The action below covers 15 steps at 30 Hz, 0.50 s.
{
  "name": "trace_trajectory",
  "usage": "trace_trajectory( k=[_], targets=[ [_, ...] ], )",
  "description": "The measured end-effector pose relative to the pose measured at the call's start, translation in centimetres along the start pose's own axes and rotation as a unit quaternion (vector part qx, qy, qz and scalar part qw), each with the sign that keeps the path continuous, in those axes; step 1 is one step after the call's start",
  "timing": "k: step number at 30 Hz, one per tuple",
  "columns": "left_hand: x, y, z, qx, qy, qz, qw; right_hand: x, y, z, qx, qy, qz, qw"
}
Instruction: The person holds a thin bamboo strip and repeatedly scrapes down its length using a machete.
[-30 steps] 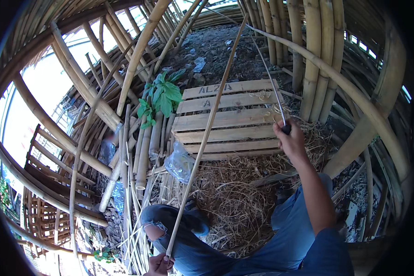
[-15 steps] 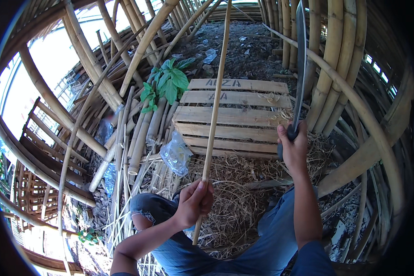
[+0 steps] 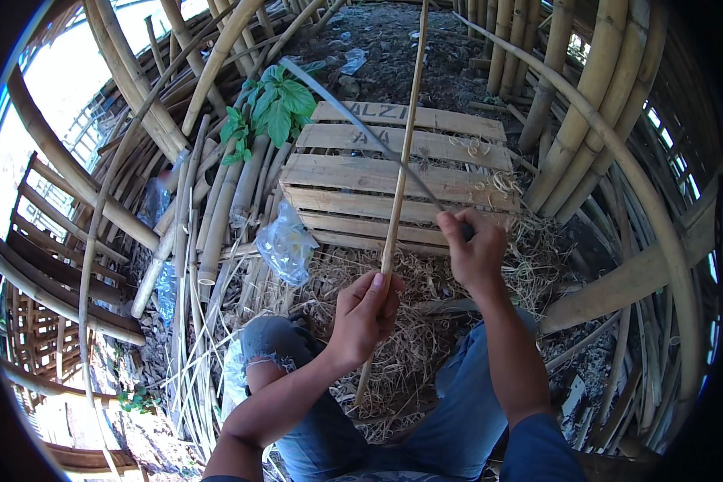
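Observation:
A long, thin bamboo strip (image 3: 394,229) stands tilted in front of me, its lower end between my legs and its top running out of view. My left hand (image 3: 367,315) is closed round it low down. In my right hand (image 3: 475,251), its dark handle gripped, is a machete (image 3: 341,107). The long blade points up and to the left and crosses the strip in view; whether it touches is unclear. Beyond both hands sits a slatted wooden crate (image 3: 345,173), with curly shavings on its right side. More shavings (image 3: 434,345) lie heaped between my legs.
Bamboo poles (image 3: 253,193) lie stacked to the left, beside a leafy green plant (image 3: 277,112). A clear plastic bag (image 3: 285,245) rests left of the crate. Upright poles (image 3: 594,104) and a curved pole (image 3: 647,189) stand on the right.
The machete has swung from upright on the right to slanting leftward across the strip. My left hand has risen slightly with the strip, and the view has shifted a little.

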<state>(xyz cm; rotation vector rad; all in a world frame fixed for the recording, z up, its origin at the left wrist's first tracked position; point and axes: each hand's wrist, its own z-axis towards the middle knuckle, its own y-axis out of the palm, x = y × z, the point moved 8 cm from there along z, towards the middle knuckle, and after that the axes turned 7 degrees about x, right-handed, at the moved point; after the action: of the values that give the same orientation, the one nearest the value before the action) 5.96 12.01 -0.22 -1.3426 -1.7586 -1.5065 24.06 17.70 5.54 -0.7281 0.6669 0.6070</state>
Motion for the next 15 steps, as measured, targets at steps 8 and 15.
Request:
trace_trajectory(
  k=[8, 15],
  targets=[
    [0.8, -0.6, -0.5, 0.074, 0.043, 0.073, 0.994, -5.9, 2.4, -2.6, 0.034, -0.296, -0.041, 0.954],
    [0.7, -1.1, -1.2, 0.091, 0.101, 0.132, 0.982, -5.3, 3.2, -2.0, 0.033, -0.323, -0.116, 0.939]
  ],
)
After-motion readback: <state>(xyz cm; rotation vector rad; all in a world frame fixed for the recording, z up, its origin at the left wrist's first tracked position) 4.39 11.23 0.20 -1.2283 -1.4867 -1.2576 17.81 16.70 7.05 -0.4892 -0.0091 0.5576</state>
